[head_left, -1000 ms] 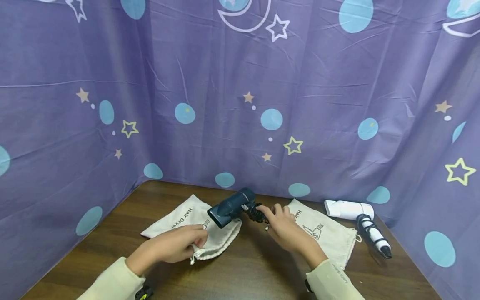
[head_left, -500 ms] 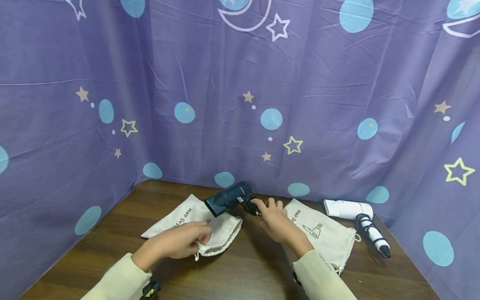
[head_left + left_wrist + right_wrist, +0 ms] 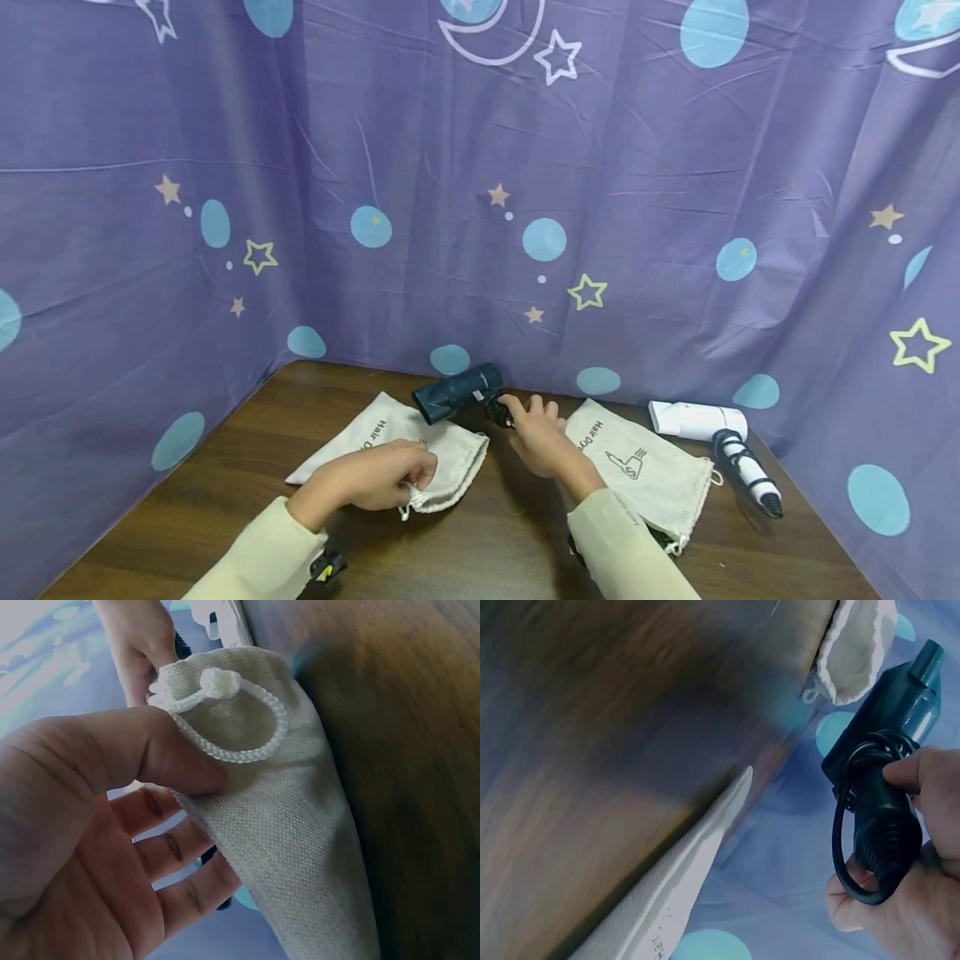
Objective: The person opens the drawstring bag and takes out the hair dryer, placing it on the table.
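Observation:
My left hand [image 3: 386, 475] pinches the mouth edge of a cream drawstring bag [image 3: 457, 457] printed "Hair Dryer", lying on the table. In the left wrist view the thumb presses the cloth near a knotted white cord [image 3: 259, 750]. My right hand [image 3: 542, 437] grips the handle of a dark teal hair dryer [image 3: 456, 393], its black cord [image 3: 870, 754] wound round the handle. The dryer is held above the far end of the left bag, nozzle toward the left. In the right wrist view the bag's mouth [image 3: 851, 656] gapes a little.
A second cream drawstring bag [image 3: 637, 467] lies flat to the right, partly behind my right forearm. Beyond it a white hair dryer [image 3: 697, 419] with a cord-wrapped handle rests near the table's right edge. A purple curtain [image 3: 450, 167] stands behind the brown table [image 3: 480, 550].
The dark hair dryer has risen slightly and moved a little toward the back left with my right hand. My left hand has shifted slightly right, still pinching the bag's edge.

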`<action>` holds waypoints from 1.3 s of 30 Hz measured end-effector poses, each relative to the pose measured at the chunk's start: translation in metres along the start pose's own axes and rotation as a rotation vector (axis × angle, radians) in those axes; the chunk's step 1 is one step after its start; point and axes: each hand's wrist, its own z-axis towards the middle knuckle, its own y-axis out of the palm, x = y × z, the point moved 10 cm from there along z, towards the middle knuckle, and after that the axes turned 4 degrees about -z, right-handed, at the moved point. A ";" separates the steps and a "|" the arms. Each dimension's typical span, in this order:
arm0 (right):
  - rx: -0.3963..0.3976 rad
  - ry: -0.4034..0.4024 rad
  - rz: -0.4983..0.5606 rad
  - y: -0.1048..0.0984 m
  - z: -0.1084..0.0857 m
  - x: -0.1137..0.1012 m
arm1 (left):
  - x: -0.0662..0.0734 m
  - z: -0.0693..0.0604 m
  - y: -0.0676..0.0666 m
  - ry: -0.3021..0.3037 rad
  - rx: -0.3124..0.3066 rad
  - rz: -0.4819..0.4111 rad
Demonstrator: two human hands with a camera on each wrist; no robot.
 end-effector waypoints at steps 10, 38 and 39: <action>-0.026 0.110 0.035 0.015 0.010 0.007 | 0.002 0.001 0.001 -0.016 -0.026 -0.015; -0.151 0.301 -0.007 0.048 0.010 0.021 | 0.002 0.002 0.005 -0.056 -0.055 -0.025; -0.157 0.298 -0.007 0.049 0.009 0.021 | 0.002 0.002 0.006 -0.058 -0.059 -0.027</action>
